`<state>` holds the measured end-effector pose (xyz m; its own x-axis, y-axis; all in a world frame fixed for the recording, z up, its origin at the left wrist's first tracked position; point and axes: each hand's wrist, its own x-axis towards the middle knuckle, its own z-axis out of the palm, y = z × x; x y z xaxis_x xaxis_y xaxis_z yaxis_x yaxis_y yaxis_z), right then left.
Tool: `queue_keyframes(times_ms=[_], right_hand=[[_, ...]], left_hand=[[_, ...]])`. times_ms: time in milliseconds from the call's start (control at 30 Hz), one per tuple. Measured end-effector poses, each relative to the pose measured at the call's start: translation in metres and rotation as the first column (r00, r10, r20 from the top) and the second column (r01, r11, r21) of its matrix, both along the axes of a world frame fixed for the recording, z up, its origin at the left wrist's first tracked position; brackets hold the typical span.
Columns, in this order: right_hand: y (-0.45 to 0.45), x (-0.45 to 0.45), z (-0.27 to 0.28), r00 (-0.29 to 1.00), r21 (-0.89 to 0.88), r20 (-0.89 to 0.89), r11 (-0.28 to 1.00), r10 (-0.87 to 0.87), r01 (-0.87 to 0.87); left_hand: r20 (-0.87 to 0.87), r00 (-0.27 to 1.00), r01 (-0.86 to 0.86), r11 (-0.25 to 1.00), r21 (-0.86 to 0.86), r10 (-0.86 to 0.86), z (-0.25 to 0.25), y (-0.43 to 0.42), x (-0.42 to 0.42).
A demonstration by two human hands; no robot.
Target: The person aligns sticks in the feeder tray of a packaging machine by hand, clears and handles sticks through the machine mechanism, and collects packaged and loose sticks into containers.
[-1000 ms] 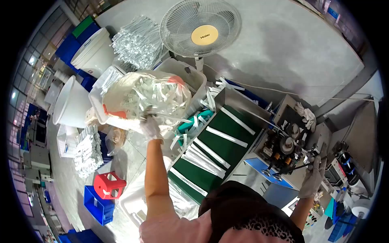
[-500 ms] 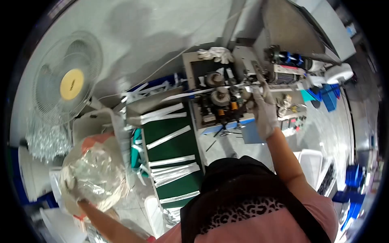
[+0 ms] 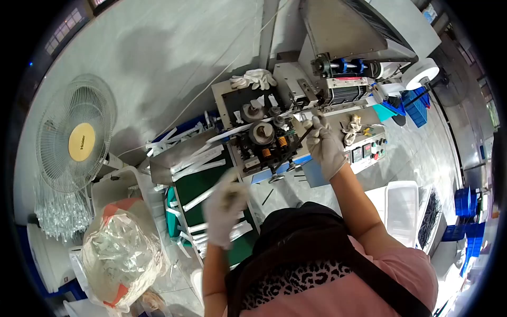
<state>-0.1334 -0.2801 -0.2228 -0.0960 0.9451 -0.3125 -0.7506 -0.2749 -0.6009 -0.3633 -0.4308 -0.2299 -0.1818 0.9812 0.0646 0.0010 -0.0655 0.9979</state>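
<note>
My right hand (image 3: 325, 150), in a white glove, is at the right side of the roller machine (image 3: 261, 134). Its fingers are curled in; whatever they may hold is too small or hidden to name. A dark rod (image 3: 300, 141) slants down-left from near those fingertips. A pale strip (image 3: 232, 132) runs into the machine from the left. My left hand (image 3: 227, 207), also gloved, is blurred by motion above the green conveyor belt (image 3: 193, 185), and its fingers do not show clearly. Silvery white strips (image 3: 198, 199) lie across the belt beside and beneath it.
On the left, a fan (image 3: 80, 138) stands behind a large bag (image 3: 124, 253) of clear plastic film. White gloves (image 3: 254, 79) lie on the machine's back edge. A control box (image 3: 364, 152) with buttons sits at right, beyond it white bins (image 3: 400, 211) and blue crates (image 3: 414, 108).
My left hand has swung from the plastic bag rightward to over the belt. My right hand has drawn back slightly from the machine, its fingers now curled. The camera view has shifted.
</note>
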Motion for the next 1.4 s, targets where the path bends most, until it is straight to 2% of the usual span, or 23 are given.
queue_keyframes(times_ms=[67,100,200,300,367,533,600,700,767,800,933,967,1000,1033,1100,1133,1167,1233,1267,1300,1333,1367,1400], right_hand=[[-0.006,0.008,-0.005,1.0,-0.015,-0.016,1.0,0.026,-0.026],[-0.01,0.013,-0.009,0.998,-0.036,-0.028,0.997,0.062,-0.063],[-0.025,0.033,-0.027,0.988,-0.121,-0.134,0.989,0.07,-0.086],[-0.05,0.062,-0.058,0.997,-0.199,-0.074,0.979,0.018,-0.033],[-0.069,0.082,-0.061,0.995,-0.249,-0.103,0.968,-0.012,-0.014],[-0.088,0.138,-0.073,0.998,-0.37,-0.064,0.929,-0.014,-0.011],[-0.085,0.161,-0.059,0.931,-0.325,-0.168,0.874,0.324,-0.362],[-0.079,0.205,-0.051,0.899,-0.296,0.02,0.861,0.438,-0.413],[-0.064,0.258,-0.051,0.907,-0.301,0.286,0.928,0.309,-0.221],[-0.051,0.293,-0.045,0.861,-0.338,0.433,0.934,0.266,-0.118],[0.011,0.438,-0.057,0.571,-0.195,0.82,0.949,0.019,0.247],[0.027,0.483,-0.063,0.249,-0.088,0.967,0.985,0.049,0.146],[0.052,0.531,-0.077,0.29,-0.102,0.953,0.994,0.09,0.026],[0.081,0.581,-0.099,0.21,-0.122,0.969,0.99,0.134,-0.067],[0.121,0.656,-0.138,0.258,-0.161,0.961,0.964,0.104,0.21],[0.13,0.701,-0.158,0.1,-0.176,0.983,0.952,0.156,0.249],[0.126,0.703,-0.159,0.087,-0.205,0.979,0.895,0.186,0.397],[0.088,0.745,-0.219,0.195,-0.261,0.958,0.921,0.211,0.288],[0.056,0.746,-0.259,0.351,-0.304,0.916,0.904,0.191,0.3],[0.024,0.823,-0.353,-0.198,-0.399,0.912,0.889,0.359,-0.227],[-0.016,0.683,-0.289,0.065,-0.587,0.808,0.81,0.586,-0.01],[-0.06,0.633,-0.289,0.176,-0.565,0.777,0.793,0.604,-0.227],[-0.101,0.599,-0.322,0.463,-0.591,0.672,0.796,0.577,-0.134]], left_hand=[[0.312,0.921,0.257,0.966,-0.032,-0.235,0.008,0.015,0.043],[0.247,0.939,0.247,0.969,0.007,-0.241,0.011,0.017,0.056],[0.412,0.891,0.255,0.961,-0.109,-0.19,0.023,0.018,0.085],[0.474,0.803,0.46,0.881,-0.108,-0.361,0.009,0.018,0.094],[0.561,0.636,0.679,0.729,-0.081,-0.53,-0.007,0.017,0.106],[0.592,0.617,0.76,0.589,-0.276,-0.518,-0.01,0.013,0.157],[0.537,0.63,0.765,0.569,-0.302,-0.561,-0.011,0.024,0.183],[0.516,0.637,0.765,0.549,-0.336,-0.572,-0.022,0.036,0.225],[0.322,0.749,0.663,0.654,-0.365,-0.579,-0.036,0.044,0.253],[0.233,0.905,0.425,0.747,-0.511,-0.356,-0.036,0.042,0.279],[-0.017,0.998,0.039,0.759,-0.65,-0.066,-0.088,0.028,0.335],[-0.02,0.992,0.079,0.76,-0.645,-0.121,-0.093,0.021,0.347],[0.051,0.987,0.141,0.682,-0.717,-0.15,-0.104,0.011,0.358],[-0.075,0.971,0.115,0.717,-0.688,-0.228,-0.109,0.0,0.371],[-0.044,0.962,0.169,0.712,-0.681,-0.27,-0.12,-0.023,0.389],[-0.028,0.974,0.139,0.691,-0.709,-0.225,-0.12,-0.03,0.394],[-0.008,0.982,0.123,0.671,-0.731,-0.189,-0.121,-0.035,0.4],[-0.059,0.993,0.028,0.698,-0.716,-0.101,-0.144,-0.053,0.406],[-0.112,0.99,-0.034,0.639,-0.769,-0.082,-0.15,-0.057,0.405],[-0.163,0.984,-0.095,0.571,-0.815,-0.069,-0.159,-0.063,0.405],[-0.218,0.974,-0.153,0.547,-0.823,-0.055,-0.178,-0.074,0.404],[-0.215,0.976,-0.161,0.54,-0.826,-0.039,-0.188,-0.081,0.403],[-0.229,0.973,-0.195,0.552,-0.811,0.008,-0.2,-0.086,0.402]])
